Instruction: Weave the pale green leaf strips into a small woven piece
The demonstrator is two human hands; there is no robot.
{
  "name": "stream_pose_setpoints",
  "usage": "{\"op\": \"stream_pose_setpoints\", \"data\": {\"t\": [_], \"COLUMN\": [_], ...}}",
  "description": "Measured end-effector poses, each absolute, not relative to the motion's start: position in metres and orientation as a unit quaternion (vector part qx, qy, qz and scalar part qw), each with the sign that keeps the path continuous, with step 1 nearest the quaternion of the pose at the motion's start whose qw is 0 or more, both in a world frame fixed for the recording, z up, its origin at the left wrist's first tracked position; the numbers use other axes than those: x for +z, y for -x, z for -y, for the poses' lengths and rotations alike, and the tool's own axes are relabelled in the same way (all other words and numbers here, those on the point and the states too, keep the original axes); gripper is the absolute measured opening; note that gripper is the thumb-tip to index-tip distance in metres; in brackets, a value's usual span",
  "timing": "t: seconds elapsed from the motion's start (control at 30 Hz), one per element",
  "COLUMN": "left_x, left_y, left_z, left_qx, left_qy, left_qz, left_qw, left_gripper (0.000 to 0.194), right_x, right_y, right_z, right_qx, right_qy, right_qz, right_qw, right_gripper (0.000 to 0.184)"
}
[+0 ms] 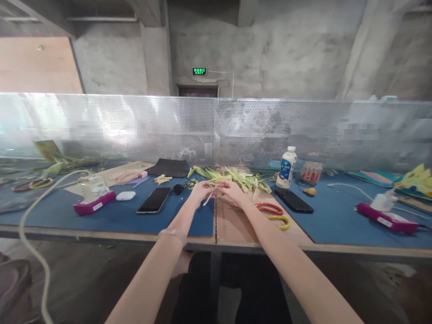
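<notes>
My left hand [200, 192] and my right hand [231, 192] meet over the middle of the table. Pinched between the fingers of both is a pale, thin strip of husk-like leaf [207, 199], one end hanging down. Just behind them lies a loose pile of pale green and yellowish husk-like leaves [248, 180]. Beside my right forearm rest scissors with one red and one yellow handle [281, 222], their blades hidden. My fingertips overlap, so how each one grips the strip is partly hidden.
Left of my hands lie a black phone [154, 200], a white earphone case [125, 196] and a purple power strip [94, 203]. To the right are a white-capped bottle [286, 168], another phone [294, 200], a jar [311, 172] and a second purple power strip [388, 219]. A perforated metal partition [162, 121] runs behind.
</notes>
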State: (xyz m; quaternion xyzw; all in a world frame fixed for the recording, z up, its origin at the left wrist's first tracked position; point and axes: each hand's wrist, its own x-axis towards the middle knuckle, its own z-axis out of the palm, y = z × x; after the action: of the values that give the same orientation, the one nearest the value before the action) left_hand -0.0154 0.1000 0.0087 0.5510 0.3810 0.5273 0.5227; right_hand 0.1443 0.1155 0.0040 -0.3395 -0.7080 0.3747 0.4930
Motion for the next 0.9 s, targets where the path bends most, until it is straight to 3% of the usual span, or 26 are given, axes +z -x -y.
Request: {"op": "stream_pose_setpoints", "data": {"t": [0.7,0.9], "left_x": [0.011,0.013], "left_y": [0.016,0.014], "left_z": [-0.098,-0.094], "left_qx": [0.520,0.522], "left_qy": [-0.550,-0.544], "left_qz": [-0.400,-0.399], "left_qw": [0.517,0.522], "left_gripper": [0.037,0.033], "right_x": [0.010,0.001], "right_y": [-0.143,-0.144], "right_z": [-0.106,-0.119], "right_qx": [0.245,0.206], "right_qy": [0.354,0.356], "right_qz": [0.770,0.756], "right_qw": [0.470,0.509], "right_gripper": [0.036,0.014]}}
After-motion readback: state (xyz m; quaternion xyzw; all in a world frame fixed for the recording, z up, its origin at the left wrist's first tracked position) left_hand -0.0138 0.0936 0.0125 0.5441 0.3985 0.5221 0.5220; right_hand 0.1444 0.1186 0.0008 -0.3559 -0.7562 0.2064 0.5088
